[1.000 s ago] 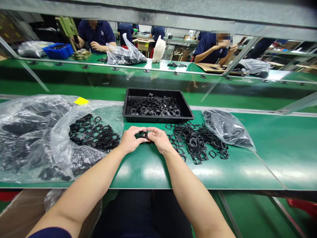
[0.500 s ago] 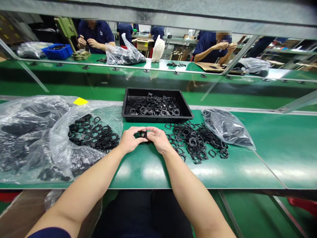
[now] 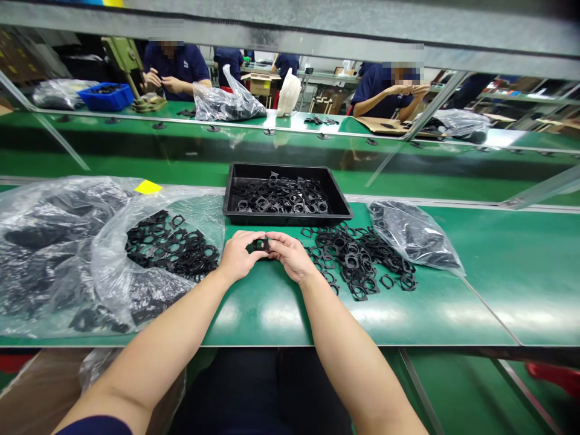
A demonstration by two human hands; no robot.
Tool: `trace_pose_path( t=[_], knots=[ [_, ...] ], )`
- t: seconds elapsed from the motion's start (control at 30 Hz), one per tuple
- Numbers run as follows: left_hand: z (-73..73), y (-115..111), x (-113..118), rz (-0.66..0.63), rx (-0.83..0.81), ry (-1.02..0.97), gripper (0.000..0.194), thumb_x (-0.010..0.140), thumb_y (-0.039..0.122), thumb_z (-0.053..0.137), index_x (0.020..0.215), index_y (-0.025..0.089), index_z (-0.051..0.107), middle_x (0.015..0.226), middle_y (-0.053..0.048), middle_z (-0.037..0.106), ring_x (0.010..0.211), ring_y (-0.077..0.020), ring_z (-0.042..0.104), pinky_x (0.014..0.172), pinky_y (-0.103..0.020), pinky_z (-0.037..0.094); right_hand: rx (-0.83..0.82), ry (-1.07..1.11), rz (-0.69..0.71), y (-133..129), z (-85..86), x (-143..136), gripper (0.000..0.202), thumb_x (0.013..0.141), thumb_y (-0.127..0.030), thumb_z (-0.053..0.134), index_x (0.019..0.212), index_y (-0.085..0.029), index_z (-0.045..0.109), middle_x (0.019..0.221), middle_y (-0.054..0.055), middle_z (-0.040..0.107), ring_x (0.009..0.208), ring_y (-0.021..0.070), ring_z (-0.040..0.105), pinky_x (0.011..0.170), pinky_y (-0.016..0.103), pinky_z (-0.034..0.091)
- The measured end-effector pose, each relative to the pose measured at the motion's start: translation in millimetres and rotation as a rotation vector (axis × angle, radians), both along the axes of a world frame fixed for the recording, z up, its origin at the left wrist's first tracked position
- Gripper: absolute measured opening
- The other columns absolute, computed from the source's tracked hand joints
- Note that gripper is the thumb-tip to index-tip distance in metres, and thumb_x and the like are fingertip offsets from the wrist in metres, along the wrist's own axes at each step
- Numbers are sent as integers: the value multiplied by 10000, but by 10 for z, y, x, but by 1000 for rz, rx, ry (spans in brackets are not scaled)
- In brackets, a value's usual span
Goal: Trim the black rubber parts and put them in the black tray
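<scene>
Between my two hands is a small black ring-shaped part (image 3: 260,244), held just in front of the black tray. My left hand (image 3: 239,256) pinches it from the left with thumb and fingers. From the other side my right hand (image 3: 289,255) closes its fingertips on the part's right end, and they hide some of it. The black tray (image 3: 290,219) holds many similar parts. To the right of my right hand lies a loose pile of black rings (image 3: 351,257). Left of my left hand, more black parts (image 3: 170,248) spill from a clear plastic bag (image 3: 109,254).
A smaller clear bag of black parts (image 3: 412,235) lies at the right of the green bench (image 3: 507,266). A yellow tag (image 3: 148,186) sits on the left bag. Beyond a metal-framed divider, co-workers (image 3: 181,69) handle parts near a blue bin (image 3: 106,95).
The part between my hands has turned slightly, and more of its face shows. Both hands stay in nearly the same place. The view has shifted a little.
</scene>
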State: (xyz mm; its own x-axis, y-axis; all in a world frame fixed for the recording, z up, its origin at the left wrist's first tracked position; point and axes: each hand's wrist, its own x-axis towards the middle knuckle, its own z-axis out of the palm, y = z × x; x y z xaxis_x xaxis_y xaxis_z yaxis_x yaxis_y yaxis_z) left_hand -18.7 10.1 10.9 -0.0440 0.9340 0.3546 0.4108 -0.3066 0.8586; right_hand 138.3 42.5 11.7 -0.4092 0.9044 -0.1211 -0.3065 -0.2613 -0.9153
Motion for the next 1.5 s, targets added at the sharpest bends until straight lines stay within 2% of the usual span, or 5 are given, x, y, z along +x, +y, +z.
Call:
trace_pose_path(
  t=[0.13,0.23,0.47,1.03,1.5],
  knots=[
    [-23,-6,18,-2,35,0,410,621,284,772,1018,251,674,1081,-70,636,1047,-246,526,1005,-418,366,24,-31,-16,10,3,5,401,551,-251,820,898,-140,652,744,17,666,602,87,570,574,200,449],
    [-61,19,33,33,-51,-190,556,591,329,789,1103,206,610,1153,-96,575,959,-208,566,888,-383,462,22,-35,-83,26,-9,3,400,536,-251,826,878,-138,651,719,9,651,613,93,574,579,208,459],
    [-77,95,6,20,-426,-645,381,642,432,724,799,104,612,729,-51,634,643,-127,593,594,-260,489,45,-45,-96,28,-10,-6,398,544,-258,823,886,-142,655,728,12,642,621,109,596,608,237,479],
    [-15,90,-37,6,-501,-816,326,573,287,798,792,94,654,719,-55,673,595,-115,612,537,-224,485,93,-65,-67,13,-11,-26,370,561,-261,813,869,-139,648,711,6,630,617,108,590,602,240,483],
    [-4,75,-44,-90,-500,-739,331,621,396,747,709,123,582,690,-24,602,619,-107,558,571,-236,441,99,-62,-69,-5,-7,-41,369,564,-266,813,870,-142,647,694,6,626,608,109,577,598,247,478]
  ],
)
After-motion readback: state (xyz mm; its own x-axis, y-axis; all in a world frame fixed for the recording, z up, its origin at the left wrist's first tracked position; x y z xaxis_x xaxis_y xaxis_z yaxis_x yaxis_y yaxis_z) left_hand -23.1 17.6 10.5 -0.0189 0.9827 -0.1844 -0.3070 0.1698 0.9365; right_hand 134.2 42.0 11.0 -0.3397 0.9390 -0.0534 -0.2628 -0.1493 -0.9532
